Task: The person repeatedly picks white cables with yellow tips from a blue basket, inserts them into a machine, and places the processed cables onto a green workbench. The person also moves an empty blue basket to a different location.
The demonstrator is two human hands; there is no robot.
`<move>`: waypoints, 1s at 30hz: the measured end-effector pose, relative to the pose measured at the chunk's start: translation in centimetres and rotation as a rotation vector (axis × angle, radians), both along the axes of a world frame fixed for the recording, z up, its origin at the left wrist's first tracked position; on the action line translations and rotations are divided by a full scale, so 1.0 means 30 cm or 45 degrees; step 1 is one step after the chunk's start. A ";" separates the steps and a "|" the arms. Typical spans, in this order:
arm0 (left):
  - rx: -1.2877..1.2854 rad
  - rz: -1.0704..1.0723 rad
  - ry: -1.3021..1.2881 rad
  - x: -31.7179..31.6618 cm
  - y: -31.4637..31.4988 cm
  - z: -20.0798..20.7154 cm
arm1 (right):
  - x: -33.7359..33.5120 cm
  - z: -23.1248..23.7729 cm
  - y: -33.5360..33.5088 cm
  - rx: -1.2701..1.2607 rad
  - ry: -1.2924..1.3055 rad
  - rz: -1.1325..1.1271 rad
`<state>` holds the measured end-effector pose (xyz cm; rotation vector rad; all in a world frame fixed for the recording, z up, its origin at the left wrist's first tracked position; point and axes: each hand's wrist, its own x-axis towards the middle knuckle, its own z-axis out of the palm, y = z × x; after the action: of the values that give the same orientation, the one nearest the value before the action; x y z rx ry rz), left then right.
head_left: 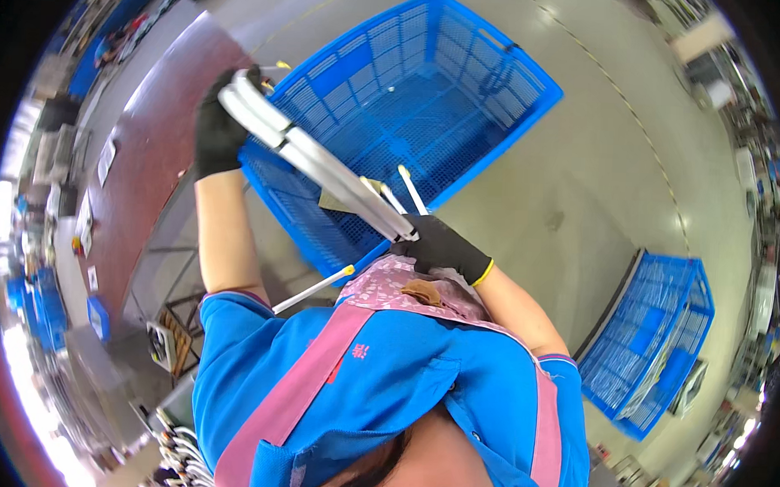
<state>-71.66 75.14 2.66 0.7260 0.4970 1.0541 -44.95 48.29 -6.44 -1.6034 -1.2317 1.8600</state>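
Note:
Two black-gloved hands hold a bundle of long white tubes (336, 175) slantwise over the near left part of a large blue plastic crate (349, 63). My left hand (220, 128) is closed round the far upper end, beyond the crate's left rim. At the lower end, close to the apron, my right hand (446, 249) grips the tubes. A dark gap or band crosses the bundle near its upper part. Below it, white rods with yellowish tips (413, 191) stick up inside the crate, next to a brown piece (333, 201) that looks like cardboard. The fingertips are partly hidden.
Left of the crate stands a reddish-brown table (158, 124) with papers on it. Another white rod with a yellow tip (315, 289) lies close to my left side. A second blue crate (649, 338) holding white pieces is on the grey floor (581, 177) at right.

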 end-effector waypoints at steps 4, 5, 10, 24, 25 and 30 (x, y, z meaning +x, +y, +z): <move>-0.212 -0.258 -0.126 -0.015 0.075 -0.233 | -0.009 -0.123 0.136 0.241 -0.015 -0.021; -0.296 -0.122 0.195 -0.016 0.073 -0.261 | -0.011 -0.152 0.189 0.152 -0.012 0.015; -0.092 0.003 0.626 -0.130 -0.064 -0.294 | 0.000 -0.247 0.366 0.164 0.120 0.055; -0.243 -0.034 1.348 -0.372 -1.008 -0.682 | -0.208 -0.617 0.535 0.544 -0.653 0.486; -0.211 -0.093 1.476 -0.357 -1.026 -0.698 | -0.249 -0.618 0.499 0.515 -0.702 0.614; -0.231 -0.193 1.691 -0.252 -0.969 -0.778 | -0.241 -0.605 0.361 0.457 -0.503 0.972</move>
<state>-79.23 46.06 -20.70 1.2253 1.6074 0.2402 -52.19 59.13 -24.60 -1.4385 -2.4596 1.5630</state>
